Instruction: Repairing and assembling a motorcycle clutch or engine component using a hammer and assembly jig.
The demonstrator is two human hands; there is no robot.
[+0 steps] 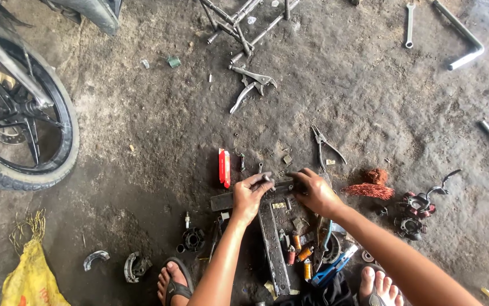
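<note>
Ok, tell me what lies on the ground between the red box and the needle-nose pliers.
In the head view, between the red box and the needle-nose pliers lie only small bits: a dark bolt, a small hook-like piece and a pale scrap.

The bar (281, 186) is a short, dark, greasy strip of metal lying level, crosswise atop the upper end of the long beam (273, 249). Its left end sits under the left hand (250, 195), its right end under the right hand (314, 191); only its middle shows. The beam is a grey steel channel, flat on the ground, running from the bar down toward the feet
</note>
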